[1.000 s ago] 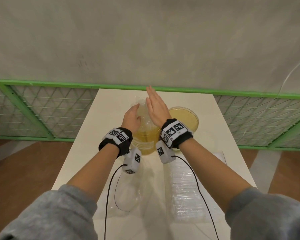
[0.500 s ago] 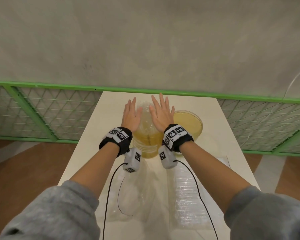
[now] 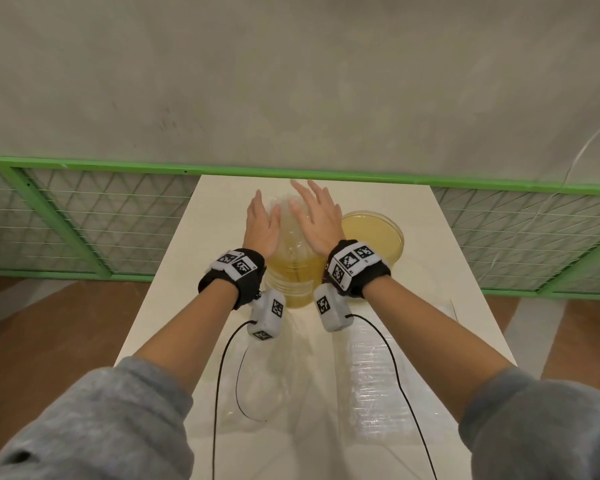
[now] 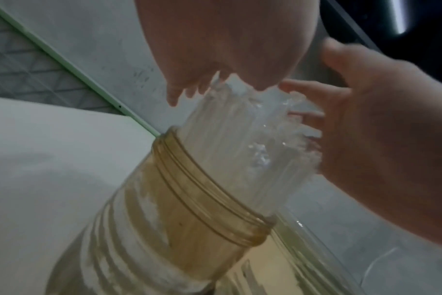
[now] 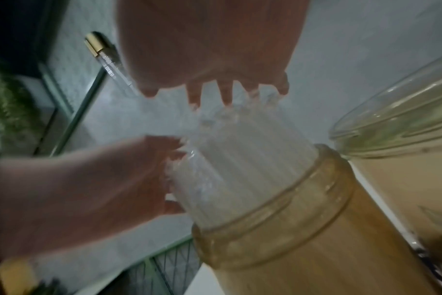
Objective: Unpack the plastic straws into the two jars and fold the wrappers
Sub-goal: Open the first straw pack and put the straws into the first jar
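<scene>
Amber-tinted, the ribbed plastic jar stands upright at the centre of the head view on the white table, packed with clear plastic straws whose tops rise well above its threaded mouth. Just to its right stands a second jar, wider and also amber; what it holds cannot be told.

Left of the straw bundle, the left hand is held flat with fingers straight and together, its palm against the bundle's left side; it grips nothing. Right of the bundle, the right hand mirrors it, fingers straight and slightly spread, palm against or just beside the right side; contact cannot be judged there because of blur. The left wrist view shows the straws fanned out above the jar rim, with the opposite palm touching their tips.

In the lower centre of the head view, a clear, crumpled wrapper lies flat on the table beneath the forearms, and to its right lies a flat clear pack of straws. Black cables run from the wrist cameras across both. Behind the table runs a green-framed wire mesh fence.
</scene>
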`<state>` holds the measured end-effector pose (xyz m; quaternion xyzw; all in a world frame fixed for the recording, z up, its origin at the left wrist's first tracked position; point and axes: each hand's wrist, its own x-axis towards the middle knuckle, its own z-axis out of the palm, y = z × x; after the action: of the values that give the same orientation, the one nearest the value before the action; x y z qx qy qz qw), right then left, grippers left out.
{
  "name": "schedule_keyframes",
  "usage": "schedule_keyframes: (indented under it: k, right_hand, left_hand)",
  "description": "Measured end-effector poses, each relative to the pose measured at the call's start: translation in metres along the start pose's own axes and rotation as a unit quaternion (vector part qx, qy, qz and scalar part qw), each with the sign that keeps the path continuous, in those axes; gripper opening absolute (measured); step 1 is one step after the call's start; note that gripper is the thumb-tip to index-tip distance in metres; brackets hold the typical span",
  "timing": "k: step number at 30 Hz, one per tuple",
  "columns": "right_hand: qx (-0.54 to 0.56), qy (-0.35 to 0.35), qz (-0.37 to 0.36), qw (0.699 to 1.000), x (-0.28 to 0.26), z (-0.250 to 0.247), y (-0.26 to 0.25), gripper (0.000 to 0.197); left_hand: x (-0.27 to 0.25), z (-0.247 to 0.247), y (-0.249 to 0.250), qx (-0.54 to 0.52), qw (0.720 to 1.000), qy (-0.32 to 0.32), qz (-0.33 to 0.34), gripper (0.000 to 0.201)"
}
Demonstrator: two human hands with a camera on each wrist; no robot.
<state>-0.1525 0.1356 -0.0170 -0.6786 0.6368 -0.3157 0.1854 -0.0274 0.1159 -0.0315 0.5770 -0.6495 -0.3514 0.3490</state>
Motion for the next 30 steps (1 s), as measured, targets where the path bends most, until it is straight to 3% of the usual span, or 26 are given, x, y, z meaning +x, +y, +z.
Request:
schedule_keyframes:
  k: [4,7,9,11,13,14,15,17,19,21,23,25,28,30]
  right_hand:
    - [-0.137,-0.050,-0.014,0.989,-0.009,0.021,0.002,0.049]
    - [-0.134,-0.091,-0.003,0.987,-0.008,0.024,0.001,0.051]
    - [-0.119,-0.083,0.000,0.989,-0.011,0.018,-0.006,0.054]
    - [-0.103,0.014,-0.034,0.994,-0.030,0.012,-0.014,0.051]
    - [-0.069,0.165,-0.083,0.980,-0.071,0.012,-0.018,0.036]
    - [-0.050,0.202,-0.095,0.973,-0.096,0.017,-0.019,0.027]
    - [-0.023,0.172,-0.086,0.981,-0.122,0.025,-0.018,0.022]
    - [0.031,-0.057,-0.045,0.997,-0.167,0.046,-0.019,0.017]
    - [-0.020,-0.262,-0.073,0.962,-0.197,0.069,-0.015,0.026]
    - [-0.076,-0.358,-0.091,0.926,-0.215,0.085,-0.012,0.044]
    - [-0.092,-0.393,-0.054,0.913,-0.226,0.094,-0.008,0.055]
    - [-0.099,-0.397,-0.047,0.911,-0.234,0.098,-0.003,0.043]
    - [-0.063,-0.366,-0.009,0.929,-0.241,0.095,0.007,0.024]
    - [0.020,-0.340,0.065,0.938,-0.244,0.085,0.018,0.023]
  left_hand:
    - [-0.001,0.013,-0.004,0.041,0.995,-0.091,0.004,0.055]
    - [0.000,0.003,-0.010,-0.014,0.991,-0.135,0.001,0.056]
    - [-0.008,-0.009,-0.011,-0.080,0.987,-0.136,0.002,0.057]
    - [-0.020,-0.019,-0.016,-0.079,0.994,-0.072,0.007,0.054]
    - [-0.036,-0.028,-0.033,0.012,1.000,0.008,-0.001,0.045]
    - [-0.046,-0.031,-0.047,0.075,0.997,0.019,-0.017,0.039]
    - [-0.057,-0.032,-0.063,0.132,0.990,0.007,-0.041,0.036]
    - [-0.082,-0.026,-0.092,0.196,0.976,-0.040,-0.087,0.035]
    - [-0.108,-0.018,-0.112,0.213,0.968,-0.079,-0.109,0.036]
    - [-0.130,-0.011,-0.128,0.221,0.957,-0.145,-0.118,0.036]
    - [-0.146,-0.008,-0.142,0.221,0.936,-0.236,-0.136,0.039]
    - [-0.155,-0.006,-0.148,0.229,0.906,-0.316,-0.163,0.046]
    - [-0.158,-0.007,-0.148,0.243,0.887,-0.351,-0.176,0.054]
    - [-0.158,-0.010,-0.151,0.230,0.887,-0.347,-0.197,0.078]
